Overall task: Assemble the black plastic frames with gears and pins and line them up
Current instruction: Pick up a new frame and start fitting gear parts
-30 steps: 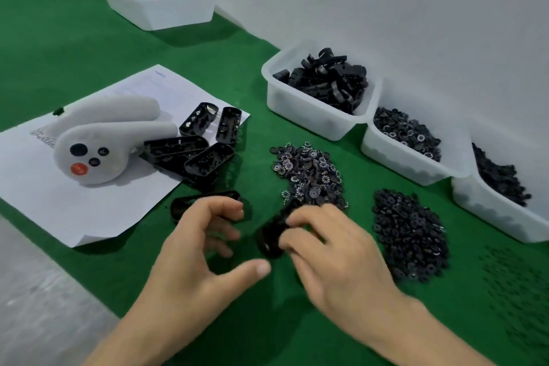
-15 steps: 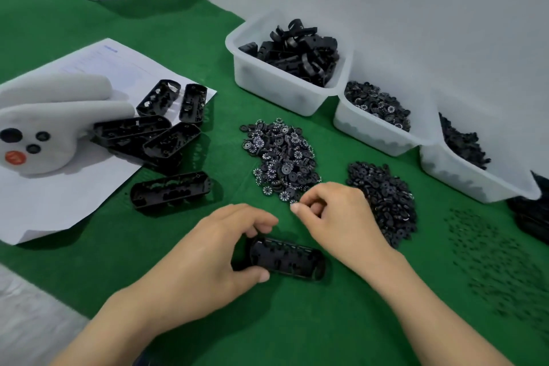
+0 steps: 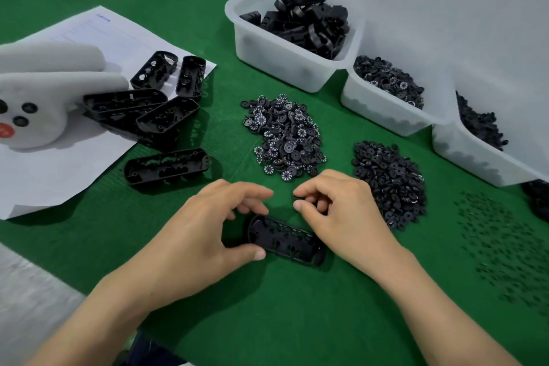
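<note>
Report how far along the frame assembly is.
Done: little that shows. Several frames lie jumbled on the paper, one apart on the green mat, none in a line; whether they hold gears is unclear. In hand: the left hand steadies a frame while the right hand pinches a small black part. Left: a full bin of frames and heaps of gears.

Gear pile (image 3: 283, 137) lies behind the held frame (image 3: 285, 239), bins (image 3: 285, 62) farther behind.
</note>
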